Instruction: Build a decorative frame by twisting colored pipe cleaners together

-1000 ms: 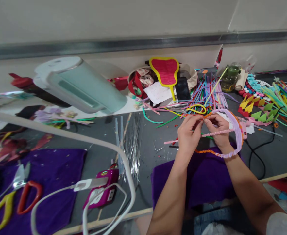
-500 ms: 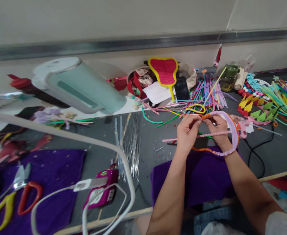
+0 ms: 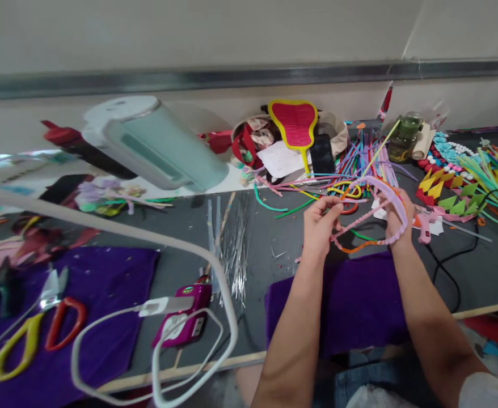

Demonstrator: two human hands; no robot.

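loop (image 3: 388, 192): lilac, pink and orange twist, held in the air over the cloth (image 3: 351, 306) at the table's (image 3: 274, 272) near edge
left hand (image 3: 322, 224): pinching its pink strand
right hand (image 3: 396, 221): closed on its lilac side
around: strips (image 3: 359, 156) behind, wires (image 3: 236, 243) to the left
in the way: lamp (image 3: 155, 150) hides the far left of the table

And the hands come apart: the left hand (image 3: 319, 224) and right hand (image 3: 397, 218), pinched fingertip to fingertip a second ago, now sit with a clear gap between them, the right one gone up and out to the right. The lilac loop (image 3: 391, 195) that hung round the right wrist has ridden up over that hand's fingers, lifting its orange strand (image 3: 359, 247) off the purple cloth (image 3: 351, 306). The pink twisted strand (image 3: 355, 222), earlier level and trailing left past the left hand, now slants up between the two hands.
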